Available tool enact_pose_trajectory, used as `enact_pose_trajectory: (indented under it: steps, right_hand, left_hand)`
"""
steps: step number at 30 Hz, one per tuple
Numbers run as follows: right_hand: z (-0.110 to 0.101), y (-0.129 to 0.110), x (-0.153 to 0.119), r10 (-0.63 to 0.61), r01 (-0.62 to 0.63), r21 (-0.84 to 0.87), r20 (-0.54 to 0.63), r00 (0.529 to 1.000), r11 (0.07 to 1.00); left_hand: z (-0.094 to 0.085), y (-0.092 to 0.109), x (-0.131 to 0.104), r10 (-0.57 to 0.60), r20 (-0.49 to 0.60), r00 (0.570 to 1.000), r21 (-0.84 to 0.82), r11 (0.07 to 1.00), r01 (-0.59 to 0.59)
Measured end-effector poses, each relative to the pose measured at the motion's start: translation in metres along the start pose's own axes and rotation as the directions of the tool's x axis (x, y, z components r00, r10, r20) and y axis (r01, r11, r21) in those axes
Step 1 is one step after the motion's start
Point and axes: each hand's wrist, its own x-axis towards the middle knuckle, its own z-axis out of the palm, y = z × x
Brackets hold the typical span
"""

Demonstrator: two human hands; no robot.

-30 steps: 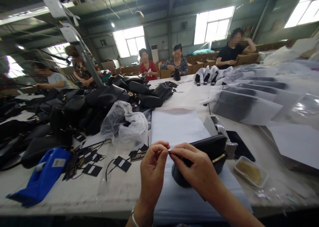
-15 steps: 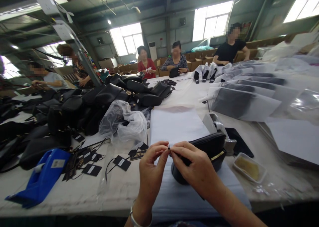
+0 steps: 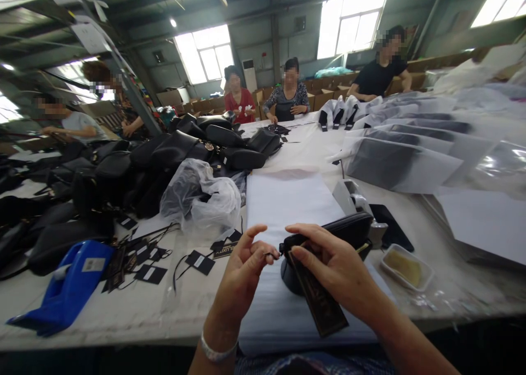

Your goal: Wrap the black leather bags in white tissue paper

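Note:
A black bag (image 3: 345, 228) with gold-coloured trim lies on white paper sheets (image 3: 287, 199) in front of me. My right hand (image 3: 332, 262) rests against the bag's near end and holds a dark tag (image 3: 322, 304) with gold lettering, which hangs down over the sheets. Thumb and forefinger of my left hand (image 3: 246, 265) pinch a thin dark cord (image 3: 271, 254) just left of the bag's end. A small black piece sits between the two hands.
Black bags (image 3: 164, 155) are heaped at the left, near a blue tape dispenser (image 3: 69, 287), loose tags (image 3: 200, 261) and crumpled plastic (image 3: 201, 199). A plastic dish (image 3: 406, 266) and wrapped bags (image 3: 394, 161) lie right. Several people sit or stand beyond.
My hands have moved apart from a shared pinch. The gold-lettered tag now shows under my right hand, and a cord shows in my left fingers. The view has shifted slightly.

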Motion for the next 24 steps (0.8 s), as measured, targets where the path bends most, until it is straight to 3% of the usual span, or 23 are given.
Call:
enact_pose_trajectory:
  steps: [3,5,10,13,16,20,22,24]
  right_hand:
    - [-0.014,0.0,-0.011,0.165,-0.197,0.255,0.141,0.976,0.947]
    - [-0.02,0.006,-0.02,0.201,-0.259,0.378,0.188,0.961,0.889]
    - [-0.022,0.029,-0.041,0.084,-0.181,0.585,0.189,0.978,0.791]
    - [-0.016,0.029,-0.044,0.026,-0.089,0.458,0.142,0.99,0.884]
    - [-0.009,0.018,-0.041,-0.126,0.12,0.188,0.022,0.992,0.975]
    - [0.001,0.009,-0.036,-0.39,0.39,0.01,0.071,0.918,0.921]
    - [0.006,0.012,-0.035,-0.432,0.436,-0.033,0.097,0.897,0.899]
    - [0.01,0.016,-0.034,-0.406,0.41,-0.103,0.055,0.912,0.906]
  left_hand:
    - [-0.002,-0.003,0.002,-0.021,-0.035,0.999,-0.148,0.989,0.015]
    - [-0.003,-0.006,0.003,-0.033,-0.074,0.997,-0.175,0.984,0.019]
    - [0.0,-0.01,0.0,-0.06,-0.085,0.995,-0.185,0.982,0.043]
    - [0.004,-0.013,0.0,-0.077,-0.096,0.992,-0.111,0.992,0.066]
    - [0.007,-0.017,0.001,-0.069,-0.125,0.99,-0.055,0.997,0.063]
    - [0.001,-0.023,0.006,-0.043,-0.178,0.983,-0.057,0.998,0.033]
    - [-0.003,-0.025,0.007,-0.035,-0.196,0.98,-0.09,0.996,0.018]
    - [-0.006,-0.027,0.007,-0.012,-0.218,0.976,-0.127,0.992,-0.016]
